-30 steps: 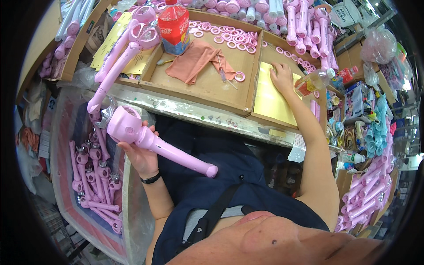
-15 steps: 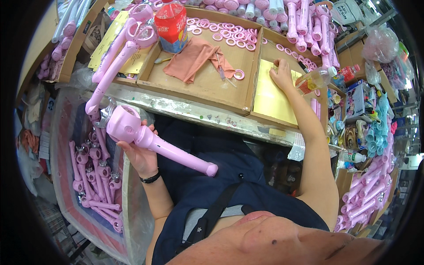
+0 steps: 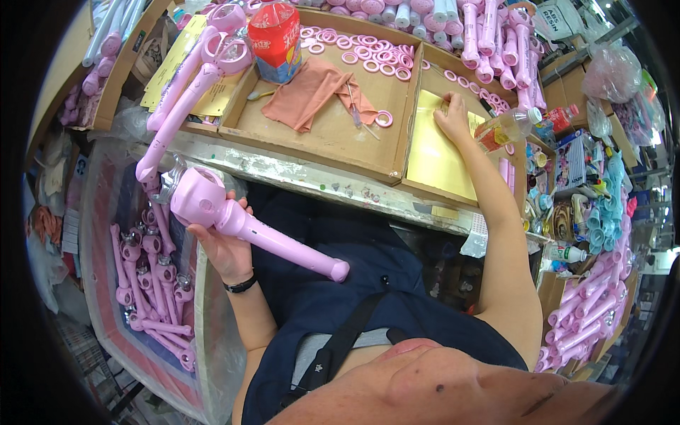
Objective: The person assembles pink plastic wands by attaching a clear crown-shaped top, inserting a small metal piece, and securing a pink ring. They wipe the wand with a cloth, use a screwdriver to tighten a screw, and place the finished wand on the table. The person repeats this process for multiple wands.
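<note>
My left hand [image 3: 225, 249] is wrapped round a pink toy wand [image 3: 283, 244] just below its bulky round head. A clear dome sits on the head's far end, and the handle slants down to the right over my lap. My right hand [image 3: 453, 119] pinches at the upper edge of a yellow sheet [image 3: 433, 152], in the right-hand part of a shallow cardboard tray [image 3: 319, 156]. The sheet bows up slightly there. My fingertips are partly hidden, so anything small between them does not show.
Pink rings [image 3: 382, 53], an orange cloth [image 3: 301, 95] and a red-labelled bottle [image 3: 275, 42] occupy the tray. Another bottle [image 3: 506, 129] lies by my right wrist. Two pink wands [image 3: 180, 106] lean at the left, above a bin of finished-looking wands [image 3: 156, 276].
My right hand has shifted slightly away from me, and the yellow sheet's upper edge has moved up and bent with it. My left hand and the toy wand stay almost still.
</note>
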A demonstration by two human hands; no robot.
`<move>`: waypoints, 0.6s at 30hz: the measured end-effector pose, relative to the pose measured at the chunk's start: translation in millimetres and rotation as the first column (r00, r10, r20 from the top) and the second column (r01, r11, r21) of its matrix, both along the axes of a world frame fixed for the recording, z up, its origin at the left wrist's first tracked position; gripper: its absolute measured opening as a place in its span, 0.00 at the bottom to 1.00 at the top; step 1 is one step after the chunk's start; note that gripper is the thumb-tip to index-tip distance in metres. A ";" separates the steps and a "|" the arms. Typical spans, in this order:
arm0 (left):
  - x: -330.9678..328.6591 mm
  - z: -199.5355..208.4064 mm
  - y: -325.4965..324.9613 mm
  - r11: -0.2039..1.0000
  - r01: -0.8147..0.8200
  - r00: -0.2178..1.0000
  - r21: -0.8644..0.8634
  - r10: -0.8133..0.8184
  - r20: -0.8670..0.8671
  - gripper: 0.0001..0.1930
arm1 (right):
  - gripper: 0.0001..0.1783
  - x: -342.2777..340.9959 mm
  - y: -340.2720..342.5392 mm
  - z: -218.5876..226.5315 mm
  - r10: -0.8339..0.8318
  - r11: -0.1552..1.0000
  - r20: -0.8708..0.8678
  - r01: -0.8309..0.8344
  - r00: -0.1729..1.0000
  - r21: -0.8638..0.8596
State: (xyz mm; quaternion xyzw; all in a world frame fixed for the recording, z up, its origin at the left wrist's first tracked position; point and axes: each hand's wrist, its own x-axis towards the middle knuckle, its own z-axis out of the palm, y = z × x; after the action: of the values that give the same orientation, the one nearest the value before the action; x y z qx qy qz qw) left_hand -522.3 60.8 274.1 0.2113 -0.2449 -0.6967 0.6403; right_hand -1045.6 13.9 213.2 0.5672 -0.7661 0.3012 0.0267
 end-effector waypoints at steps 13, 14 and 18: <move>-1.6 1.7 -0.3 1.000 0.002 1.000 0.002 -0.002 -0.013 0.42 | 0.14 17.1 11.5 6.3 0.023 0.989 -0.306 -0.067 0.952 -0.134; -1.6 1.7 -0.5 1.000 0.003 1.000 0.002 -0.003 -0.013 0.42 | 0.13 17.5 12.2 6.9 0.020 0.988 -0.300 -0.065 0.954 -0.140; -2.2 1.3 -0.8 1.000 0.002 1.000 0.015 -0.001 -0.026 0.41 | 0.12 20.8 12.8 11.1 0.020 0.984 -0.295 -0.070 0.955 -0.161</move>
State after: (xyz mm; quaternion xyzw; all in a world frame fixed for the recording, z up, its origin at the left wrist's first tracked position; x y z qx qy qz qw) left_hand -524.4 60.1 275.5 0.2069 -0.2312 -0.7018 0.6413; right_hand -1024.7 26.8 224.3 0.6184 -0.7121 0.2788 0.1812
